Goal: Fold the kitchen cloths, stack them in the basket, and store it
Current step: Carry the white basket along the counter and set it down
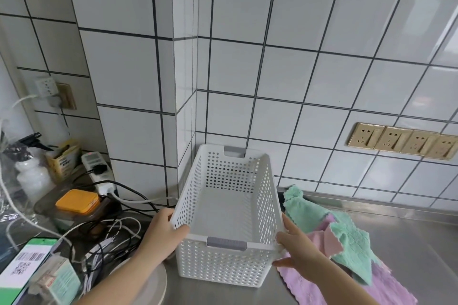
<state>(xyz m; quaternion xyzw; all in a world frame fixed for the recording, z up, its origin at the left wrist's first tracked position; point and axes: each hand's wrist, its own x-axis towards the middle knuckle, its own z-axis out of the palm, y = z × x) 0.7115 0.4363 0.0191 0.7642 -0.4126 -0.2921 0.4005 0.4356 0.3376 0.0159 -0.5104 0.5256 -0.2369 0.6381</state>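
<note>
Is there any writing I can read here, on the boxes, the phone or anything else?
None can be read.
Phone: a QR code and lines of text, too blurred.
Yellow box: dark print, too small.
Green box: red mark, blurred.
Basket, cloths, sockets: no text.

Bright even light, soft shadows, wide-angle bending at edges

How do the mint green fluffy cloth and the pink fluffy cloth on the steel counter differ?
The mint green fluffy cloth lies crumpled on top; the pink fluffy cloth lies flatter beneath it. The green one reaches back toward the tiled wall; the pink one reaches nearer the camera. Both are unfolded, outside the white perforated basket.
</note>
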